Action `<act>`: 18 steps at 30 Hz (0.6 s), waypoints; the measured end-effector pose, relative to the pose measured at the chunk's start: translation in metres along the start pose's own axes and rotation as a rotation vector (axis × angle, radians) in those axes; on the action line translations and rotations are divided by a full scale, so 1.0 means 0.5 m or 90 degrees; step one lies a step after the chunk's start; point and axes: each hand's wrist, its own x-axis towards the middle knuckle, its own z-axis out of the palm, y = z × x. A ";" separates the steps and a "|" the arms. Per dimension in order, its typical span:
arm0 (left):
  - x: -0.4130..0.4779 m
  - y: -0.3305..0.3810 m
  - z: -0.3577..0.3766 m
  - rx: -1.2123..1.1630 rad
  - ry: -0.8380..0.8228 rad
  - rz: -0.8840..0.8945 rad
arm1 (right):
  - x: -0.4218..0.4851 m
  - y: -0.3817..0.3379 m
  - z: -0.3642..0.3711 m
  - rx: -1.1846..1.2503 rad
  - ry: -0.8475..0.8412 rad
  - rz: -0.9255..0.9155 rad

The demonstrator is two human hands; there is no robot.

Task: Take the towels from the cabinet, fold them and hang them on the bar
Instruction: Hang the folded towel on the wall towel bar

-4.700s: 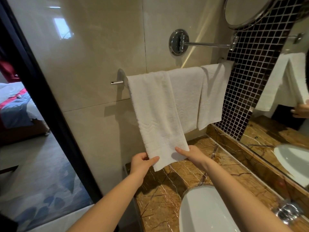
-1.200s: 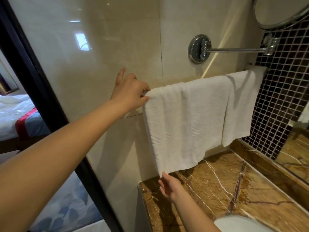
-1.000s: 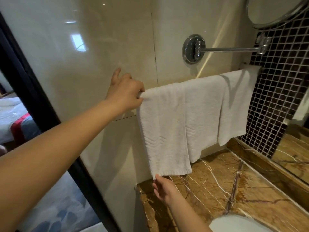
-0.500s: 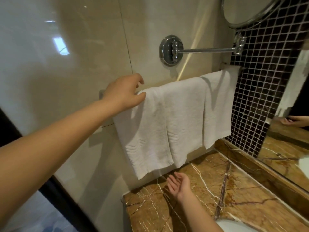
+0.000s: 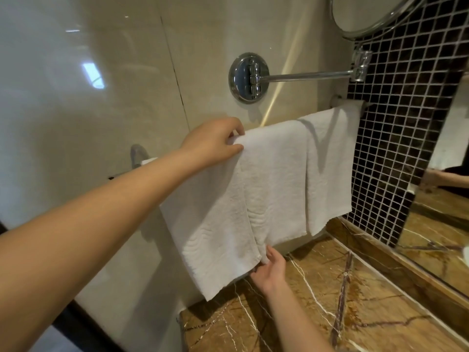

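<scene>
Three white towels hang side by side over the chrome bar [image 5: 352, 101] on the beige wall. My left hand [image 5: 213, 142] pinches the top edge of the leftmost towel [image 5: 213, 224] where it drapes over the bar. My right hand [image 5: 270, 271] holds that towel's bottom right corner, just above the counter. The middle towel [image 5: 276, 179] partly overlaps behind it, and the right towel [image 5: 330, 168] hangs near the dark mosaic tiles. The bar's left bracket [image 5: 137, 154] shows beyond my forearm.
A brown marble counter [image 5: 330, 301] lies below the towels. A chrome swing arm [image 5: 304, 77] juts from its wall mount above the bar to a round mirror [image 5: 368, 13]. Dark mosaic tiles [image 5: 396, 148] and a wall mirror stand at the right.
The leftmost towel has slid left along the bar under my left hand. My right hand let go, opened above the counter, then took hold of the towel's bottom corner again.
</scene>
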 end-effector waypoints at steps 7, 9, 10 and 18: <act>0.006 -0.008 0.005 -0.004 0.009 0.012 | 0.025 -0.022 -0.004 -0.035 -0.048 0.031; 0.007 -0.010 0.007 -0.009 0.011 0.014 | 0.031 -0.015 -0.019 -0.067 -0.038 0.036; 0.008 -0.010 0.008 -0.010 0.012 0.015 | 0.031 -0.011 -0.028 -0.088 -0.026 0.032; 0.008 -0.008 -0.009 -0.012 -0.016 0.010 | 0.003 -0.004 -0.085 -0.132 0.008 -0.031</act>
